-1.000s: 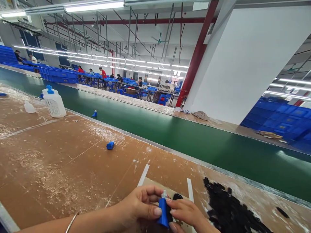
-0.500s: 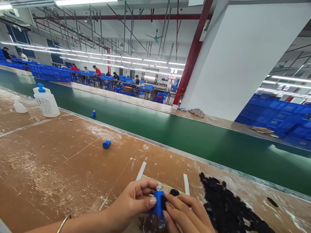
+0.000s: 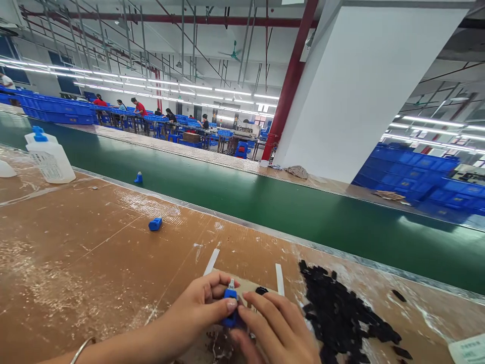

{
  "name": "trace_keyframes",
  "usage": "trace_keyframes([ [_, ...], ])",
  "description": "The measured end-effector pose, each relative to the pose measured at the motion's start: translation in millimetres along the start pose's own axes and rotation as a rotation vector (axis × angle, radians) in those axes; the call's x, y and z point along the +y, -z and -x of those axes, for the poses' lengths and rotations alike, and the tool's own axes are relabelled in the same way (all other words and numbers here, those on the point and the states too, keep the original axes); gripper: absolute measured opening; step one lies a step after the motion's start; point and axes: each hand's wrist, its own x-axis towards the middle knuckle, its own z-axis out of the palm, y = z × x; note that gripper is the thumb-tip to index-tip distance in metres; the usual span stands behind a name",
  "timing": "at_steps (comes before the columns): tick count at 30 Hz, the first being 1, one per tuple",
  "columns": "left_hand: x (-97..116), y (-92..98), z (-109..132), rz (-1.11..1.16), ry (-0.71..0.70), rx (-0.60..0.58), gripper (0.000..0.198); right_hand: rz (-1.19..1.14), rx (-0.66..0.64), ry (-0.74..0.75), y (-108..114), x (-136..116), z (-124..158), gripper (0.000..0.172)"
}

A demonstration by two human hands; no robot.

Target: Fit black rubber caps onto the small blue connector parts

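Head view: fingers of left hand [image 3: 193, 314] and right hand [image 3: 278, 328] are clamped on the blue cap [image 3: 229, 294], mid-fitting; the next move likely needs steady alignment.

**Q:** Which reference point applies to the room?

**A:** I use the green conveyor belt [image 3: 265, 207]. On its near side I see a brown bench [image 3: 76, 242] with a glossy, scuffed top. Beyond the belt, a white pillar [image 3: 359, 91] stands with a red column [image 3: 288, 86] just beside it.

**Q:** Storage and lighting?

**A:** Blue crates [image 3: 417, 177] are stacked beyond the belt's right end. Rows of fluorescent tubes [image 3: 197, 87] hang high above its far side.
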Motion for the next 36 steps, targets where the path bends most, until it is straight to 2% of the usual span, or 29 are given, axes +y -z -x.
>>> trace_keyframes([
  [2,3.6,6.0,-4.1,-0.005,-0.004,0.015,0.031,-0.044,-0.048,-0.069,9.8,16.5,-1.4,0.013],
  [4,8.4,13.2,-8.7,-0.015,-0.030,0.073,0.029,-0.017,-0.173,-0.246,23.5,38.9,-3.3,0.012],
  [5,11.2,17.1,-11.0,-0.019,-0.053,0.109,0.029,0.043,-0.291,-0.380,30.5,50.8,-4.3,0.014],
  [7,16.8,25.0,-15.6,-0.027,-0.099,0.178,0.029,0.224,-0.637,-0.672,41.8,72.1,-5.5,0.018],
  [8,19.4,28.7,-17.8,-0.035,-0.111,0.212,0.030,0.283,-0.769,-0.750,45.3,80.3,-5.4,0.021],
  [10,23.6,35.2,-21.9,-0.051,-0.110,0.280,0.033,0.334,-0.893,-0.803,47.1,90.5,-3.6,0.019],
  [14,25.4,43.0,-28.0,-0.066,-0.047,0.361,0.039,0.372,-0.925,-0.751,36.6,93.2,5.2,0.015],
  [19,19.6,46.8,-31.3,-0.012,-0.065,0.364,0.040,0.462,-0.920,-0.680,23.4,92.6,16.4,0.021],
  [25,17.1,49.3,-32.6,-0.015,-0.043,0.357,0.046,0.512,-0.877,-0.664,20.4,94.8,23.7,0.022],
  [32,12.7,53.3,-32.0,-0.150,-0.076,0.328,0.051,0.382,-0.838,-0.702,25.8,96.3,15.2,0.017],
  [36,11.6,54.9,-32.3,-0.211,-0.101,0.336,0.059,0.208,-0.796,-0.692,30.0,86.9,1.4,0.025],
])
